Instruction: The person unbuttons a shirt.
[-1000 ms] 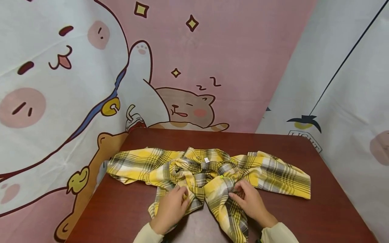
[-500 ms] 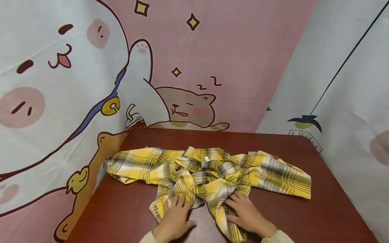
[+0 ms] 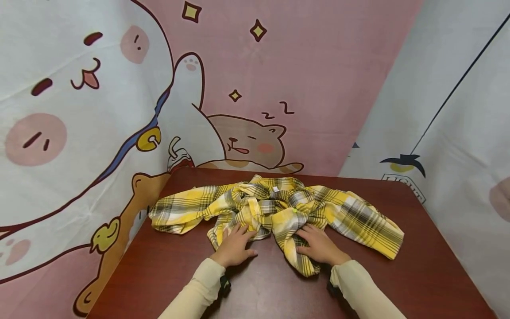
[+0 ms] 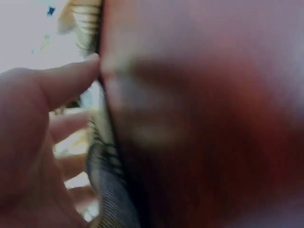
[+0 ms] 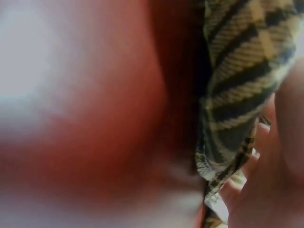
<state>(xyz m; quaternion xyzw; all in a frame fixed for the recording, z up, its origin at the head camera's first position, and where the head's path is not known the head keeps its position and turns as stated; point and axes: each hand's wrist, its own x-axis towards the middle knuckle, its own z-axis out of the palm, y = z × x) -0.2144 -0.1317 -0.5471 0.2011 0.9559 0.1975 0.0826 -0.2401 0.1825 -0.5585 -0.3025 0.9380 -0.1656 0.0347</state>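
A yellow, grey and white plaid shirt [image 3: 255, 212] lies crumpled on the table, its two sleeves spread out to the left and right. A small white tag [image 3: 276, 189] shows near its collar. My left hand [image 3: 235, 248] rests with spread fingers on the shirt's lower left part. On the lower right part, my right hand [image 3: 320, 246] presses with its fingers laid out over the cloth. Both wrist views are blurred; in the left one the fingers [image 4: 71, 126] lie against the fabric edge, and in the right one plaid cloth [image 5: 247, 71] folds beside the hand.
The reddish-brown table [image 3: 275, 292] carries the shirt. Behind it hangs a pink and white cloth backdrop [image 3: 318, 88] with cartoon animals, close to the table's back edge and both sides.
Both hands first had bent fingers at the cloth, then flattened onto it. Since then they have pushed the shirt away, toward the table's back edge; its sleeves now slant more.
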